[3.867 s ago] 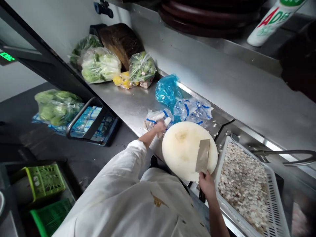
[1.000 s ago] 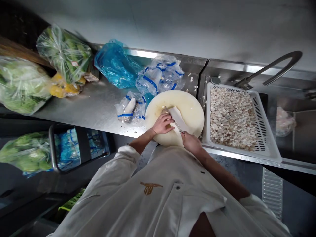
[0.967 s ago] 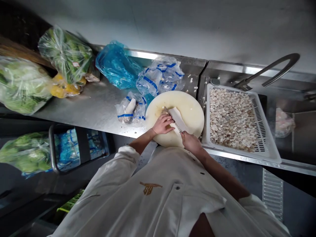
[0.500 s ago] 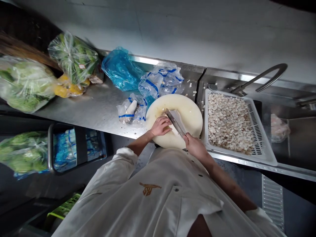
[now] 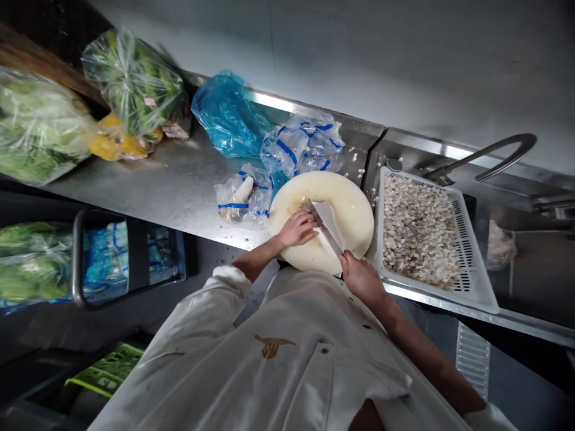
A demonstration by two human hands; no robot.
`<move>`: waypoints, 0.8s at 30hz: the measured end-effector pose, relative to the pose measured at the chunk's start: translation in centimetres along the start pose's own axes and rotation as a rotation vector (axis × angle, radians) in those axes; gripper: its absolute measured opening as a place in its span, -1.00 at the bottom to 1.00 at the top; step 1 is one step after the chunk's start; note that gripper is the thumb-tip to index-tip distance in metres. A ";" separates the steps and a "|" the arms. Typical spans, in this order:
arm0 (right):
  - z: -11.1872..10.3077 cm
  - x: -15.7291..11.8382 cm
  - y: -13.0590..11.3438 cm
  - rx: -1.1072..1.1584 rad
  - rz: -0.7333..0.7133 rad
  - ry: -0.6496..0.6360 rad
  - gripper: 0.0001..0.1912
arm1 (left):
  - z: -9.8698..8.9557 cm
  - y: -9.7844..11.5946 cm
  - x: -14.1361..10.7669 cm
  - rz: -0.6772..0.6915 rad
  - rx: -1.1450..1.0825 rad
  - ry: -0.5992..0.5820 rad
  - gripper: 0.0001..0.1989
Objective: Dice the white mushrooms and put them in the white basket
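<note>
My right hand (image 5: 362,278) grips the handle of a cleaver (image 5: 330,222), its broad blade slanting up and left over a round, thick cutting board (image 5: 354,197). Against the blade's left side rests my left hand (image 5: 297,229), fingers bent and pressed together on the board; whatever lies under them is hidden. A few tiny pale bits are on the board. Left of it, a clear bag with blue stripes (image 5: 247,194) holds a whitish, mushroom-like piece. To the right, a white perforated basket (image 5: 483,290) carries a heap of chopped whitish-brown pieces (image 5: 415,230) that look like mushroom.
Behind the board lie crumpled clear bags (image 5: 300,143) and a blue plastic bag (image 5: 229,117). Bagged greens (image 5: 135,84) stand at the far left. A curved faucet (image 5: 494,161) rises behind the basket. Below left are a cart handle (image 5: 78,257) and a green crate (image 5: 105,371).
The camera view has shifted slightly, so the board and basket appear a little farther right. Both hands stay at the board, the cleaver still in my right hand.
</note>
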State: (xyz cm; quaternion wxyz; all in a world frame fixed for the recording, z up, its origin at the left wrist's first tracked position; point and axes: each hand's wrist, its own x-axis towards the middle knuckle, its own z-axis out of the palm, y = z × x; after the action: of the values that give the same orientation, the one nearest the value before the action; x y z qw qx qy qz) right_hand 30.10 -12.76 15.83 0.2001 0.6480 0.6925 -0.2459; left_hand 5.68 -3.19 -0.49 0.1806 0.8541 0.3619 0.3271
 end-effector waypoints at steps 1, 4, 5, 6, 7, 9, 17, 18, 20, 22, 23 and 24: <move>0.4 0.6 -0.2 0.005 0.009 -0.017 -0.57 | 0.1 -0.1 0.0 0.007 -0.006 0.008 -0.67; 1.4 2.4 -0.8 0.035 0.039 -0.083 -0.57 | 0.2 -0.2 0.0 0.016 -0.020 0.028 -0.68; 1.5 2.8 -0.9 0.045 0.043 -0.099 -0.57 | 0.2 -0.2 -0.1 0.013 -0.025 0.027 -0.68; 1.6 3.2 -1.0 0.056 0.037 -0.101 -0.58 | 0.1 -0.2 -0.1 0.008 -0.029 0.022 -0.69; 1.6 3.3 -1.1 0.068 0.022 -0.093 -0.58 | 0.1 -0.3 -0.1 0.002 -0.031 0.012 -0.69; 1.4 3.3 -1.1 0.097 -0.020 -0.069 -0.59 | -0.1 -0.3 -0.1 -0.012 -0.026 -0.012 -0.68; 2.2 2.8 -0.8 0.210 -0.071 -0.051 -0.55 | -0.6 0.3 0.1 -0.049 0.060 -0.028 -0.69; 2.5 2.9 -0.6 0.230 -0.088 -0.048 -0.55 | -0.7 0.4 0.1 -0.053 0.076 -0.035 -0.69; 2.7 2.9 -0.1 0.260 -0.097 -0.046 -0.57 | -1.0 0.5 0.1 -0.051 0.108 -0.052 -0.71; 2.6 2.5 0.8 0.303 -0.122 -0.024 -0.58 | -1.7 0.5 0.3 -0.016 0.137 -0.088 -0.71; 2.5 2.2 1.5 0.335 -0.140 0.006 -0.57 | -2.1 0.5 0.5 0.008 0.156 -0.122 -0.71; 2.3 1.7 2.2 0.371 -0.145 0.045 -0.56 | -2.5 0.5 0.9 0.034 0.179 -0.163 -0.69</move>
State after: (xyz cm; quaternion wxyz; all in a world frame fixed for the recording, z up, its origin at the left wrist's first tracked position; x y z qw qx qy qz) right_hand 32.07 -12.66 12.78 0.0436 0.6273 0.6846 -0.3687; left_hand 4.69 -2.67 1.98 0.1269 0.8966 0.3592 0.2259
